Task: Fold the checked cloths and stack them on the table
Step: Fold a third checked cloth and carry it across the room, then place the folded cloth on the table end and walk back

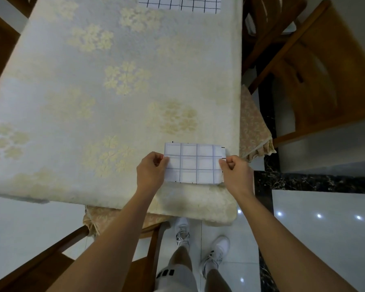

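Checked cloth (195,164): light, limp, folded small; left hand (151,170) and right hand (236,173) pinch its side edges above the tabletop (93,91).

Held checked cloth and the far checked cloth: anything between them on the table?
Nothing. In the head view only bare flowered tablecloth lies between the held cloth and the far cloth.

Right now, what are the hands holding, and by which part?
The folded checked cloth. The left hand pinches its left edge, and the right hand pinches its right edge.
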Tool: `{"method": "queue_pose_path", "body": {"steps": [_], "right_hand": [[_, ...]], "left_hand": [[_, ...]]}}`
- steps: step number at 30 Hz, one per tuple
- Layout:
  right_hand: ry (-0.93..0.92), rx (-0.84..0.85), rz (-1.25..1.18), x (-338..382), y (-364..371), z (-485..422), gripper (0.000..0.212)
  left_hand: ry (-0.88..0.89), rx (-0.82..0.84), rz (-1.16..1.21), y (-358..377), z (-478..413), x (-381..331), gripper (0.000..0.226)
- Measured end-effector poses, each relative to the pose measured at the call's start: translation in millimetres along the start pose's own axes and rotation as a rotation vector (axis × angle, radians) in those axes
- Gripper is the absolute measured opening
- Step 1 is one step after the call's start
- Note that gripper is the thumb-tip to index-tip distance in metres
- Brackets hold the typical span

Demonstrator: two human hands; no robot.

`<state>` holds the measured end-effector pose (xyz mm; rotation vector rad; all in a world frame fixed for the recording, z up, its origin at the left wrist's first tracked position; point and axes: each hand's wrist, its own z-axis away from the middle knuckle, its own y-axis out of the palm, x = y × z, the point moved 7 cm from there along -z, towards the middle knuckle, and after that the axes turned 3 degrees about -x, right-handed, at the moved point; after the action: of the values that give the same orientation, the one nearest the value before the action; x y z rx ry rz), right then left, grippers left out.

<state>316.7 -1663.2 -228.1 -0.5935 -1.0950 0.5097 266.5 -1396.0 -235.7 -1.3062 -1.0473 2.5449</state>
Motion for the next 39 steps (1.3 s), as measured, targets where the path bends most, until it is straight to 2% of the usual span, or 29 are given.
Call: {"method": "queue_pose_path", "body": {"steps": [3,9,12,16,19,24,30,39], "right_hand": [[0.032,0.006,0.009,-3,3,-1,0.014],[-0.016,-0.019,0.023,0,-9,6,0.020],[-0.165,-0.029,0.096,11,-25,12,0.032],[-0.455,-0.055,0.282,37,-51,31,0.042],[-0.603,-0.112,0.410,54,-73,49,0.052],[-0.739,-0.164,0.535,73,-107,82,0.056],[-0.719,-0.221,0.508,62,-143,118,0.061],[-0.685,-0.206,0.536,33,-147,142,0.061]], "left_hand": [[-0.037,0.003,-0.001,1,-1,7,0.019],[-0.014,-0.031,-0.036,-13,7,2,0.028],[0.230,-0.087,-0.183,-23,21,-19,0.034],[0.594,-0.156,-0.380,-27,60,-66,0.042],[0.736,-0.206,-0.478,-27,94,-98,0.049],[0.839,-0.261,-0.580,-27,141,-135,0.059],[0.916,-0.317,-0.601,-17,196,-156,0.059],[0.956,-0.367,-0.569,0,227,-142,0.055]]}}
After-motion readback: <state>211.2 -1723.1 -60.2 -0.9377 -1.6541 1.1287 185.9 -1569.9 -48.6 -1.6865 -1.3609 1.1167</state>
